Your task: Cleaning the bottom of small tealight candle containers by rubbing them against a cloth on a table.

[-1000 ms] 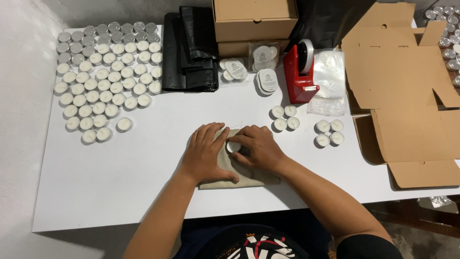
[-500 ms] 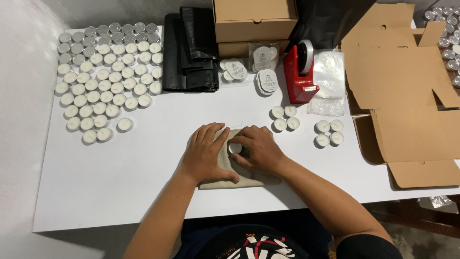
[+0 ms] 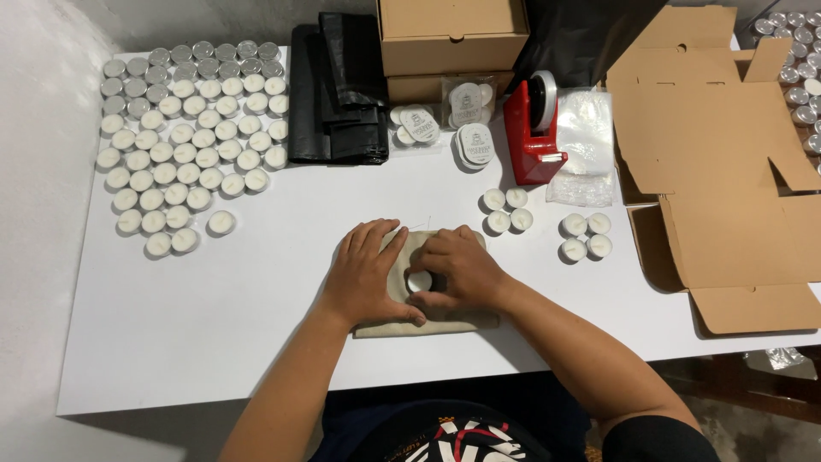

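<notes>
A beige cloth pouch (image 3: 445, 323) lies flat on the white table (image 3: 239, 308) near its front edge. My left hand (image 3: 368, 274) rests palm down on the pouch's left half, fingers spread. My right hand (image 3: 457, 267) lies over the right half, its fingers curled around a small silver tealight cup (image 3: 418, 279) that sits on the pouch between both hands.
Many white tealights (image 3: 184, 145) fill the back left. Black bags (image 3: 338, 85), closed cardboard boxes (image 3: 453, 38), round stickers (image 3: 470, 141), a red tape dispenser (image 3: 534, 128) and clear bags (image 3: 586, 145) stand behind. Small tealight groups (image 3: 506, 210) (image 3: 586, 236) lie right; flat cardboard (image 3: 718, 171) beyond.
Both hands stay on the pouch. The right fingers have shifted slightly around the tealight cup; nothing else has moved.
</notes>
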